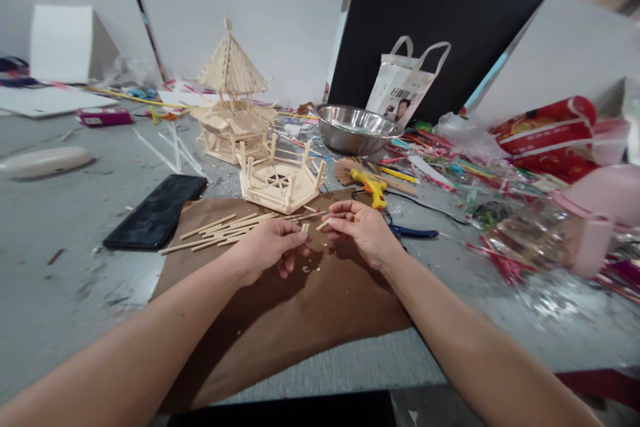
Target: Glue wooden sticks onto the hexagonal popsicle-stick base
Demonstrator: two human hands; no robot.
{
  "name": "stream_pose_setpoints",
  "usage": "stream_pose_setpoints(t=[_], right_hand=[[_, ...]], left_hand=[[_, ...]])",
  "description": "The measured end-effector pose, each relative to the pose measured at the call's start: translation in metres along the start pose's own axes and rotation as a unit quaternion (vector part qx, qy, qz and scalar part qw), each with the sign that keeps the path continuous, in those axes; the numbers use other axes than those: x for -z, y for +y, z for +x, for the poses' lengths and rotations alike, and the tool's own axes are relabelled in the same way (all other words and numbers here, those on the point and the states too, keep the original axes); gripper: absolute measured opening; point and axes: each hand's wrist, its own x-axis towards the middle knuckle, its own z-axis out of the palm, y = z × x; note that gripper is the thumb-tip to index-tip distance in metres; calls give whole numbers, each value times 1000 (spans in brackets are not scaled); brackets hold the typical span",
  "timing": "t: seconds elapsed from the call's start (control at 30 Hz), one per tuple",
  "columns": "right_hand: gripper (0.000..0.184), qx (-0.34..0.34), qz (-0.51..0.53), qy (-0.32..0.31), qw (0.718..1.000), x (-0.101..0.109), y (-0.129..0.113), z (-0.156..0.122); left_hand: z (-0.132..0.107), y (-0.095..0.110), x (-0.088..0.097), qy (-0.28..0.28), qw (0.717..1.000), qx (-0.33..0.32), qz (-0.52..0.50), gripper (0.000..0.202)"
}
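My left hand (270, 248) and my right hand (361, 228) meet over a brown paper sheet (300, 320) on the grey table. Both hands pinch small wooden stick pieces (314, 225) between fingertips, the fingers curled. Loose wooden sticks (220, 230) lie in a row just left of my left hand. A hexagonal stick base (280, 181) stands right behind the hands, and a stick pavilion model (231, 103) with a pointed roof stands farther back.
A black phone (157, 211) lies left of the paper. A yellow glue gun (371, 187), blue-handled pliers (413, 232), a metal bowl (356, 128), a white bag (403, 83) and a clutter of wrappers and plastic (530, 167) fill the right side.
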Motion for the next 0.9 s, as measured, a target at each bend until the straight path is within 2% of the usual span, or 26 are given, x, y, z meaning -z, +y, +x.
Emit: stream_pose_setpoints(t=[0.17, 0.3, 0.37, 0.47, 0.6, 0.73, 0.8, 0.83, 0.9], right_hand=[[23, 24, -41, 16, 999, -2, -3, 6], [17, 89, -164, 14, 982, -4, -4, 23], [12, 147, -269, 15, 952, -4, -2, 33], [8, 211, -406, 29, 889, -6, 3, 46], [11, 213, -540, 73, 811, -9, 9, 54], [9, 233, -622, 76, 744, -9, 5, 51], [10, 251, -608, 74, 750, -8, 0, 44], [12, 251, -583, 67, 770, -7, -2, 38], [15, 222, -500, 38, 836, -7, -6, 24]], left_hand=[[0, 0, -1, -3, 1000, 7, -13, 27], [0, 0, -1, -6, 1000, 13, -19, 26], [0, 0, -1, -10, 1000, 13, -26, 26], [0, 0, 0, -13, 999, 11, -33, 26], [1, -1, 1, -21, 999, 8, -35, 26], [2, -1, 2, -22, 999, 11, -43, 26], [1, 0, 2, -24, 998, 12, -49, 26], [1, 0, 2, -27, 998, 12, -52, 26], [0, 0, 2, -35, 998, 13, -58, 26]])
